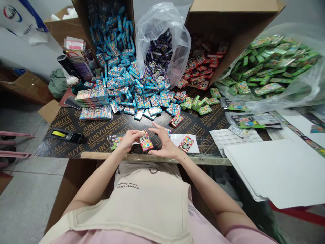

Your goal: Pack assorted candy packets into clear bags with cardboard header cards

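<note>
A small red printed box (146, 143) is pinched at its upper end by my left hand (130, 140), over the near edge of the table. To its right, my right hand (166, 144) has thumb and fingers spread wide apart around empty air, with nothing held. Partly behind that hand, a white card (195, 146) lies flat, and another red box (186, 144) rests on it. A dark printed packet (116, 141) is partly hidden by my left hand. Farther back, a third red box (176, 120) lies on the dark tabletop (106, 127).
Blue boxes (124, 81) spill from a carton; purple boxes (158, 51) fill a plastic bag. Red boxes (200, 73) and green boxes (274, 67) lie farther right. Wrapped stacks (95, 113) and a black cutter-like tool (66, 135) are left, white sheets (276, 173) right.
</note>
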A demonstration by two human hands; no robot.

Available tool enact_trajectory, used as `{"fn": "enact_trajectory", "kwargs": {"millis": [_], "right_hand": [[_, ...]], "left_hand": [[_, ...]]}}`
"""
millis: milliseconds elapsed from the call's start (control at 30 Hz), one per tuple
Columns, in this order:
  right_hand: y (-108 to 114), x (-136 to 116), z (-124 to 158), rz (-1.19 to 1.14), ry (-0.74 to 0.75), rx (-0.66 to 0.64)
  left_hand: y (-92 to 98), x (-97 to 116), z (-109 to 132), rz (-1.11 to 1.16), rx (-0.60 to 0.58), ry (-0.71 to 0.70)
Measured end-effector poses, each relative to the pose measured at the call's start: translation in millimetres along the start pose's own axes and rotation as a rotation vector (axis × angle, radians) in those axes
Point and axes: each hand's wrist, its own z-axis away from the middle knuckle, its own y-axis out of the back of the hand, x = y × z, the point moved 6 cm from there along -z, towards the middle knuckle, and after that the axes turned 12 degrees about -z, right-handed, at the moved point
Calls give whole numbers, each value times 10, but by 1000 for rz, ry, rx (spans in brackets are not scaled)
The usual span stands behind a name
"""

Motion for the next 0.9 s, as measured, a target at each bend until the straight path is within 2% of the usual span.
{"fn": "enact_trajectory", "kwargs": {"millis": [67, 133, 267, 367, 467, 633, 767, 900], "right_hand": [[-53, -4, -20, -52, 58, -68], [-43, 65, -24, -26, 76, -46], [89, 363, 56, 153, -4, 104], [124, 539, 138, 214, -41, 131], [87, 596, 172, 233, -62, 119], [18, 535, 148, 94, -40, 36], [90, 533, 128, -40, -68, 28], [168, 488, 118, -64, -61, 51]], "left_hand": [[-42, -15, -10, -100, -54, -26], [33, 11, -25, -267, -22, -132], [322, 54, -8, -961, 135, -434], [410, -87, -14, -1359, 109, -461], [373, -125, 5, -1396, 99, -498], [233, 17, 77, -1271, 77, -593], [216, 64, 112, -1222, 50, -607], [259, 80, 93, -1174, 97, -599]]}}
